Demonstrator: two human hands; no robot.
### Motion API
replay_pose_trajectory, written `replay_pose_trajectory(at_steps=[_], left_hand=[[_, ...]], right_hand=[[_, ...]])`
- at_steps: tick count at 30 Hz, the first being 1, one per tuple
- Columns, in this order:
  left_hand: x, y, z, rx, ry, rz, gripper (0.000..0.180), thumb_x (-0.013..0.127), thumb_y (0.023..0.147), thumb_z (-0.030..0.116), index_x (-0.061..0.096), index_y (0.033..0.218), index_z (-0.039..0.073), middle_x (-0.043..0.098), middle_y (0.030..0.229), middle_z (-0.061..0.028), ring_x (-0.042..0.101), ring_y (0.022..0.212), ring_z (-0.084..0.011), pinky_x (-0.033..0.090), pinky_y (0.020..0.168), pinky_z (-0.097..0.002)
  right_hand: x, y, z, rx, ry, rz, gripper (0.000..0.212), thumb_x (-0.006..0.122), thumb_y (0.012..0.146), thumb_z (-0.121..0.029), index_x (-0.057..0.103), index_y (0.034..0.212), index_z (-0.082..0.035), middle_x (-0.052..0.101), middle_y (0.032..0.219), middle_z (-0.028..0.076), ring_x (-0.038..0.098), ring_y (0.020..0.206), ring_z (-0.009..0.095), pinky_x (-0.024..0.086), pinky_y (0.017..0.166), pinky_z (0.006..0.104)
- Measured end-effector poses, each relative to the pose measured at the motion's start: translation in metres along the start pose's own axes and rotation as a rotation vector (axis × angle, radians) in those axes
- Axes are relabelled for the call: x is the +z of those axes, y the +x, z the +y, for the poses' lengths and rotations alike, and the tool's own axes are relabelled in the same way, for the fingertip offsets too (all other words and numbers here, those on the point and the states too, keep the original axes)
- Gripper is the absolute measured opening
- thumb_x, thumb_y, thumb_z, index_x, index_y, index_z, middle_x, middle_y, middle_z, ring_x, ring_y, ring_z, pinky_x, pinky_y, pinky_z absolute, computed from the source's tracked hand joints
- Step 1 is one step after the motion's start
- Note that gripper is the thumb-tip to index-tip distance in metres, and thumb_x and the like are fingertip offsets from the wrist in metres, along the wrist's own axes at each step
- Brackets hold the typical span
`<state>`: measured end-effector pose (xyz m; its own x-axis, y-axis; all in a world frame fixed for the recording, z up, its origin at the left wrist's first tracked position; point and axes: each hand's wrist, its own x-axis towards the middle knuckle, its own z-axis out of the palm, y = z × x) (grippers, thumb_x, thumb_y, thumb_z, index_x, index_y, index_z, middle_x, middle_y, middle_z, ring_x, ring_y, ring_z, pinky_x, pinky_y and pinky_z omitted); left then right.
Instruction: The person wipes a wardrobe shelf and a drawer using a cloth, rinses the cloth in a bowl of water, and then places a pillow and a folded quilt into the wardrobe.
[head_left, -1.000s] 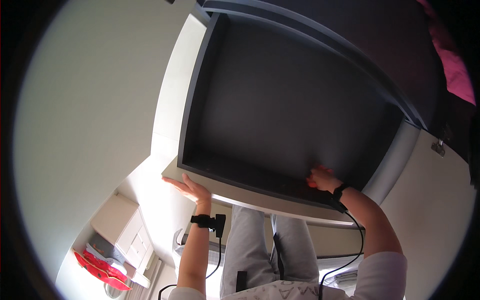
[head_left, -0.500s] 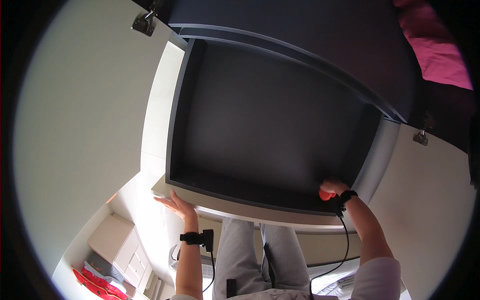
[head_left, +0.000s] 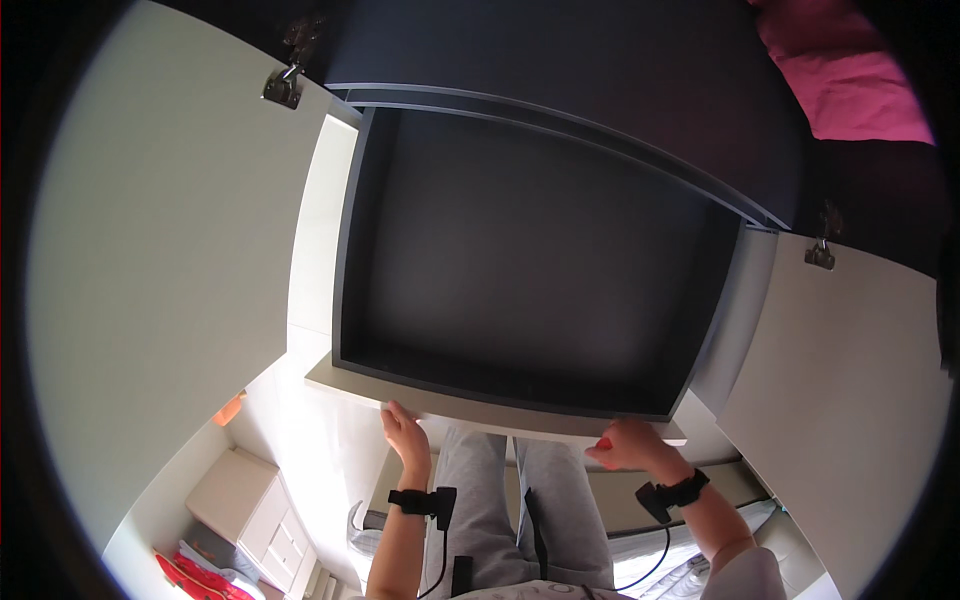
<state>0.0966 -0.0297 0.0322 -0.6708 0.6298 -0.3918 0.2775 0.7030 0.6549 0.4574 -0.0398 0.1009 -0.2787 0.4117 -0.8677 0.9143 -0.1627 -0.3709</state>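
Observation:
A dark grey drawer [head_left: 520, 250] is pulled out in front of me, its inside bare. Against the outer side of its pale front panel [head_left: 480, 412] rests my left hand [head_left: 406, 440], fingers stretched out and touching the panel near its left part. Farther right, my right hand [head_left: 638, 446] is closed beside the same panel, close to its right end. A bit of red shows at its fingers; what it holds is mostly hidden. Each wrist wears a black strap with a small dark box and a cable.
Pale cabinet doors stand open at the left [head_left: 180, 220] and right [head_left: 840, 370], on metal hinges. Pink cloth [head_left: 850, 80] lies at the far right. A dark surface [head_left: 560, 60] extends behind the drawer. Lower left are a small white chest of drawers [head_left: 240, 500] and red fabric [head_left: 195, 578].
My right hand has come out of the drawer's front right corner to the outside of the front panel. My left hand has moved right along the panel. The view has shifted slightly.

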Motion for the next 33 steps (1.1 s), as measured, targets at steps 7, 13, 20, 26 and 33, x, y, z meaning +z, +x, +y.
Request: replay_pose_trajectory(at_steps=[7,13,20,26,33], left_hand=[[0.026,0.021,0.047,0.047,-0.023,-0.045,0.043,0.042,0.099,0.034,0.045,0.072,0.000,0.049,0.060,-0.0099,0.049,0.056,-0.0179,0.045,0.055,-0.0314],[0.072,0.047,0.090,0.176,-0.106,-0.103,0.049,0.046,0.096,0.040,0.047,0.070,-0.001,0.052,0.059,-0.0115,0.056,0.055,-0.0181,0.047,0.054,-0.0312],[0.116,0.073,0.165,0.178,-0.116,-0.118,0.047,0.048,0.095,0.042,0.050,0.077,-0.002,0.051,0.069,-0.0071,0.058,0.062,-0.0141,0.051,0.058,-0.0265],[0.140,0.098,0.199,0.117,-0.348,-0.267,0.055,0.047,0.095,0.042,0.045,0.117,-0.009,0.057,0.100,-0.0157,0.066,0.081,-0.0212,0.054,0.069,-0.0282],[0.141,0.087,0.180,0.148,-0.329,-0.431,0.047,0.041,0.098,0.031,0.035,0.134,0.000,0.057,0.113,-0.0139,0.064,0.086,-0.0191,0.047,0.075,-0.0289]], right_hand=[[0.005,0.000,-0.010,0.076,0.192,0.113,0.051,0.062,0.079,-0.051,0.068,0.073,-0.001,0.067,0.073,0.016,0.066,0.070,0.030,0.053,0.069,0.0363],[-0.015,0.021,0.034,0.272,1.019,0.373,0.046,0.064,0.083,-0.045,0.064,0.070,-0.001,0.065,0.067,0.010,0.061,0.058,0.016,0.048,0.059,0.0266],[-0.055,0.050,0.043,0.136,1.658,0.462,0.038,0.056,0.091,-0.043,0.055,0.083,-0.006,0.063,0.080,0.008,0.063,0.069,0.017,0.053,0.066,0.0308],[-0.109,0.093,0.058,0.006,1.716,0.628,0.037,0.051,0.093,-0.043,0.057,0.083,-0.007,0.061,0.075,0.005,0.063,0.068,0.020,0.054,0.064,0.0363],[-0.158,0.111,0.059,-0.035,1.479,0.737,0.045,0.045,0.094,-0.047,0.057,0.084,-0.005,0.061,0.078,0.006,0.063,0.071,0.018,0.054,0.067,0.0326]])
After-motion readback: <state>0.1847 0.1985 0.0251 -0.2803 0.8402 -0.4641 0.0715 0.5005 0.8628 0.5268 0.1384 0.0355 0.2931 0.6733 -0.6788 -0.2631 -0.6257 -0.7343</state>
